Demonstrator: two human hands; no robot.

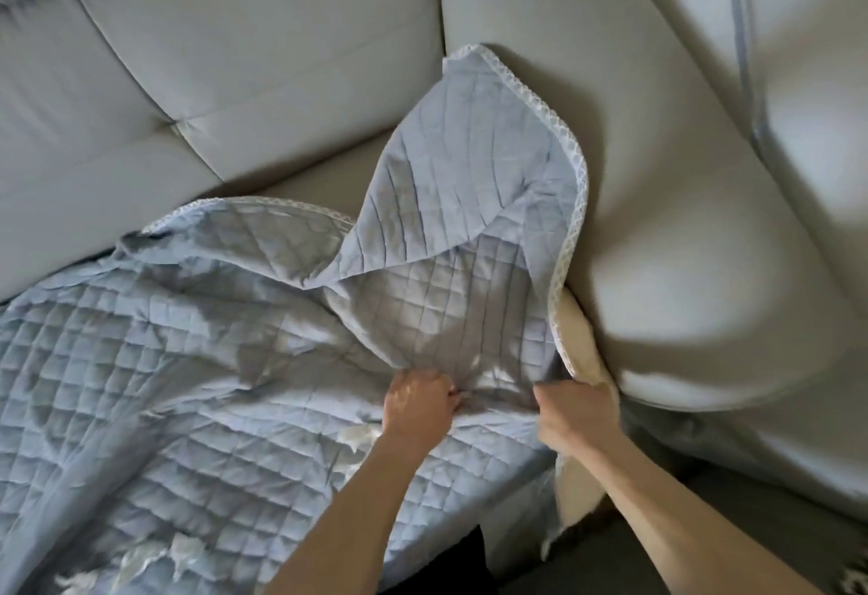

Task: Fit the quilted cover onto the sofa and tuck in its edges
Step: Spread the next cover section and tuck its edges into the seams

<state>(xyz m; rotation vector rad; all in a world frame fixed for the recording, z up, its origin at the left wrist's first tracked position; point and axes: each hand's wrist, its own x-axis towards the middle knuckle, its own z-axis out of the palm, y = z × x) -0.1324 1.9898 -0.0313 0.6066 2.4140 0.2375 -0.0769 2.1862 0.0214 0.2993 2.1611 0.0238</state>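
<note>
Bare forearms (pixel 347 510) reach in from below, ending in two hands set side by side on the cloth. The left hand (pixel 415 409) is clenched on a bunch of the quilted cover (pixel 188 383), and the right hand (pixel 575 416) grips the cover's edge where it turns over to show a cream underside (pixel 582 345). The pale blue cover lies rumpled over the seat to the left of the hands and hangs down the front of it below them. Just beyond the hands a corner is flipped up and folded back on itself, its lace trim (pixel 570 218) curving down to the right hand. Beyond that corner a strip of seat (pixel 319 176) is uncovered, so the cover does not yet reach the back cushions (pixel 263 54) of the grey sofa (pixel 540 7). The armrest (pixel 681 265) bulges directly right of the right hand, with the trim lying against its side. The step in hand looks like positioning this end of the cover, with tucking not yet begun. The next move probably calls for throwing the folded corner flat toward the back cushions, squaring the trim to the armrest, then pushing the edge down into the gap beside it.
</note>
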